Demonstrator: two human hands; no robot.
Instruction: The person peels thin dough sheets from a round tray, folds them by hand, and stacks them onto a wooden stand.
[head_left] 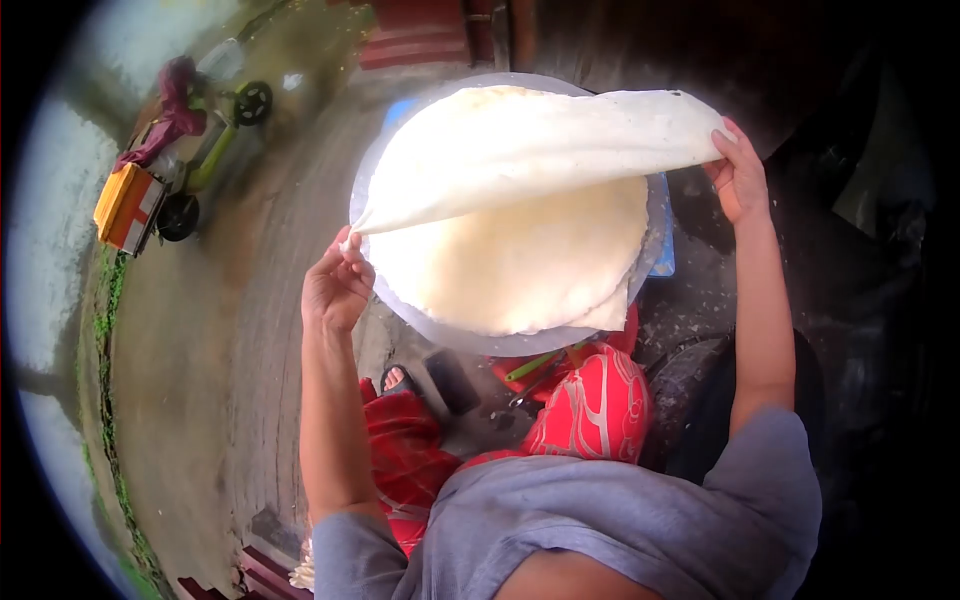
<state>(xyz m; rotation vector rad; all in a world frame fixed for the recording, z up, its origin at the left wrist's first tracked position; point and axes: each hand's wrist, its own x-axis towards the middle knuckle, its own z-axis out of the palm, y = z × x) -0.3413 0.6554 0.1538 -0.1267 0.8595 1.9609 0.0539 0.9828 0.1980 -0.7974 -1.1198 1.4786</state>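
Note:
A large, thin, pale sheet of flatbread (540, 140) is lifted and folded over along its near side. My left hand (338, 285) pinches its left corner, just off the rim of the round grey tray (410, 312). Out at the right, my right hand (738, 172) grips the other end between thumb and fingers, past the tray's edge. Beneath the raised sheet lies more round flatbread (510, 265), flat on the tray, with a flap hanging at the lower right. How many layers lie there I cannot tell.
Under the tray, blue corners (664, 240) stick out. Below it are a green-handled utensil (532, 366) and a dark rectangular object (452, 380) on the ground, near my sandalled foot (396, 380). A green scooter (212, 158) carrying an orange box (128, 205) stands at the far left.

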